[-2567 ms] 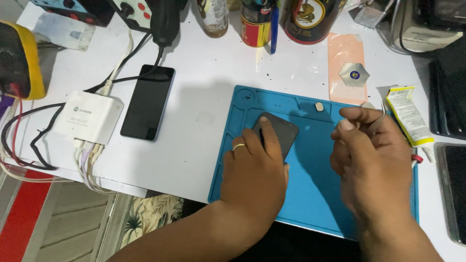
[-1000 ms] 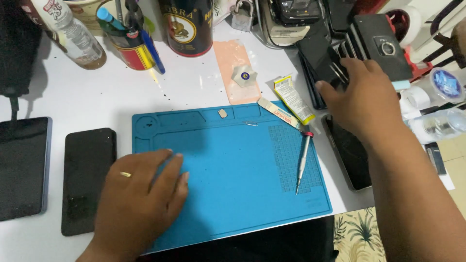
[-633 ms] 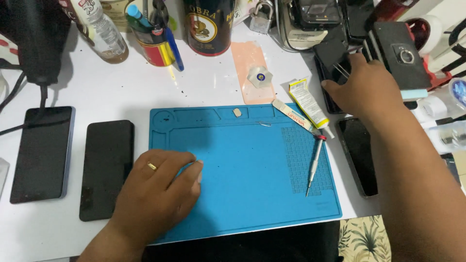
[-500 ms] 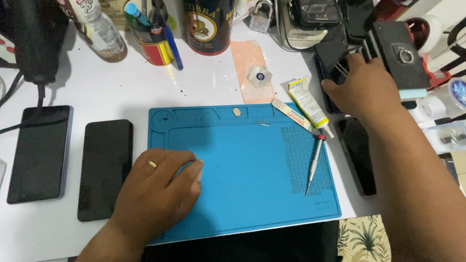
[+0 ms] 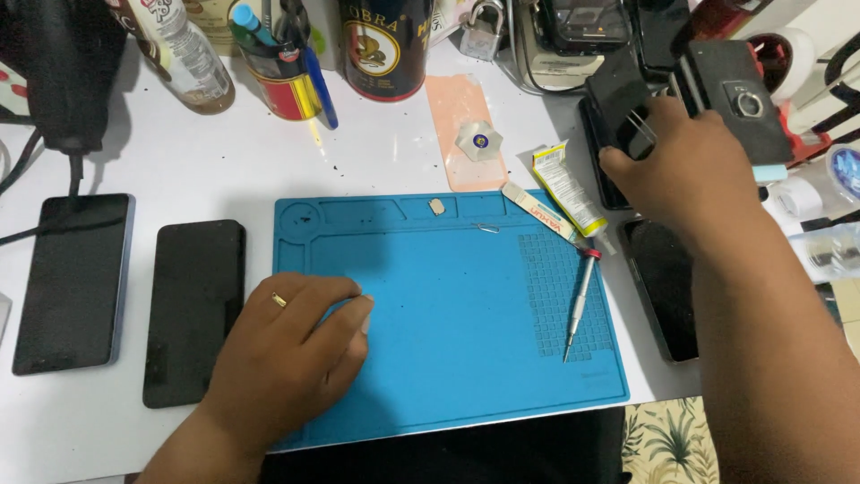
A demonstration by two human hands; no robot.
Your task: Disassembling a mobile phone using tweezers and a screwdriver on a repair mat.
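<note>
While left hand [image 5: 296,350] rests on blue mat [image 5: 466,305], right hand [image 5: 690,170] grips tweezers [image 5: 638,125].

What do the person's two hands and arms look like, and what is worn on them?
Both forearms are bare, with no sleeves or gloves in view. The left hand wears a thin gold-coloured ring on one finger. The right hand shows no ring or watch.

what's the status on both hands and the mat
Left hand flat on blue mat. Right hand pinching tweezers among dark phones. Screwdriver lying on mat.
</note>
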